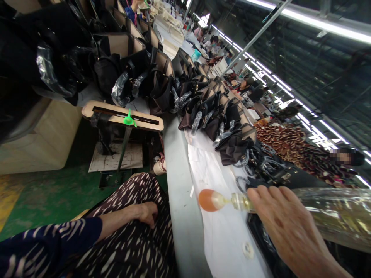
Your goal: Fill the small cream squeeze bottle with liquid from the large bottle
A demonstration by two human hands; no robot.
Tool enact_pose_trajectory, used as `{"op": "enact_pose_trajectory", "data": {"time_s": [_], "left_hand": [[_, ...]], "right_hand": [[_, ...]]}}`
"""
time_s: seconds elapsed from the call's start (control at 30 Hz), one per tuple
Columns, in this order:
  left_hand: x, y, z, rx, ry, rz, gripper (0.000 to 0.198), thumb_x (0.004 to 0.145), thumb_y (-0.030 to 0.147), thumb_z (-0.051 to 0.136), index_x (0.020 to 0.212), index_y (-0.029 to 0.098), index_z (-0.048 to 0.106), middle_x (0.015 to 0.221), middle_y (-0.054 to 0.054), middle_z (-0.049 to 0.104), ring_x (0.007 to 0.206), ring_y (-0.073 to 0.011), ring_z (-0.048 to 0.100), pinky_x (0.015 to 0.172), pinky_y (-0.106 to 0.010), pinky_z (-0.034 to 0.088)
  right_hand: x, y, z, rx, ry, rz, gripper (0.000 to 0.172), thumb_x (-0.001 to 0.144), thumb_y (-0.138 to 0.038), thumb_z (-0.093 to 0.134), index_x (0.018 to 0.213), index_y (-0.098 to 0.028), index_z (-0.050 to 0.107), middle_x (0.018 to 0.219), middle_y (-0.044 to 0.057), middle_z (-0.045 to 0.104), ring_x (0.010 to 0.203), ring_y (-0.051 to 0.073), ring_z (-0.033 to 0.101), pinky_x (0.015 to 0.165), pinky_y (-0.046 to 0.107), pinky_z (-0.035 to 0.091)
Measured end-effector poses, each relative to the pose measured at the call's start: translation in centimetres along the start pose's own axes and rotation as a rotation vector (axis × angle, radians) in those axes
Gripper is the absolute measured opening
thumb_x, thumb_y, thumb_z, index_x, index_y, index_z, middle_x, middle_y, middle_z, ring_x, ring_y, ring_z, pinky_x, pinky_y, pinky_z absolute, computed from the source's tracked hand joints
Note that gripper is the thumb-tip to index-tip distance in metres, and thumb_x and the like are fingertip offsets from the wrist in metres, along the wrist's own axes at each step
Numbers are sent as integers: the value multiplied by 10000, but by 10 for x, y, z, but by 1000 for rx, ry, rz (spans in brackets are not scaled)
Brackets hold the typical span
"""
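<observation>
Fingers of the right hand wrap a clear bottle, held sideways over white paper by the tabletop's near edge. Its orange tip points left. The left hand rests curled on the lap, holding nothing. Squeezing seems in hand; aiming needs care.
</observation>
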State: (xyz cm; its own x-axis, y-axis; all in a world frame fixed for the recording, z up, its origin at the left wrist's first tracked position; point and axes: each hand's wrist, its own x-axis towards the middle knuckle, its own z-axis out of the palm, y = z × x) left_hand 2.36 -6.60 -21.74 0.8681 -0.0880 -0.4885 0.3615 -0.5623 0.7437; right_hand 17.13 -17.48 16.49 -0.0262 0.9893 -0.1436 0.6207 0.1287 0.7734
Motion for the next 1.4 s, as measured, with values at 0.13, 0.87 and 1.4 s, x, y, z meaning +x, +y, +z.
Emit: {"op": "enact_pose_trajectory", "data": {"time_s": [0.13, 0.87, 1.4], "left_hand": [[0, 0, -1, 1, -4, 3, 197, 646, 346, 747, 763, 187, 735, 773, -12, 692, 775, -197, 619, 658, -248, 467], [4, -5, 4, -22, -21, 3, 245, 638, 358, 752, 817, 190, 744, 774, -9, 699, 756, -188, 629, 656, -237, 479], [1, -3, 2, -20, -14, 2, 213, 648, 336, 756, 805, 192, 745, 785, -11, 702, 782, -199, 634, 679, -250, 479]], "right_hand": [[-1, 0, 0, -7, -9, -2, 160, 658, -97, 536, 788, -158, 608, 716, 80, 500, 707, 260, 439, 700, 411, 413], [-2, 0, 5, -23, -17, -7, 224, 615, -114, 591, 830, -151, 641, 724, 75, 510, 688, 261, 426, 665, 412, 392], [-2, 0, 5, -1, 45, -32, 286, 621, -103, 530, 879, -112, 652, 752, 100, 517, 717, 261, 429, 692, 420, 401]]}}
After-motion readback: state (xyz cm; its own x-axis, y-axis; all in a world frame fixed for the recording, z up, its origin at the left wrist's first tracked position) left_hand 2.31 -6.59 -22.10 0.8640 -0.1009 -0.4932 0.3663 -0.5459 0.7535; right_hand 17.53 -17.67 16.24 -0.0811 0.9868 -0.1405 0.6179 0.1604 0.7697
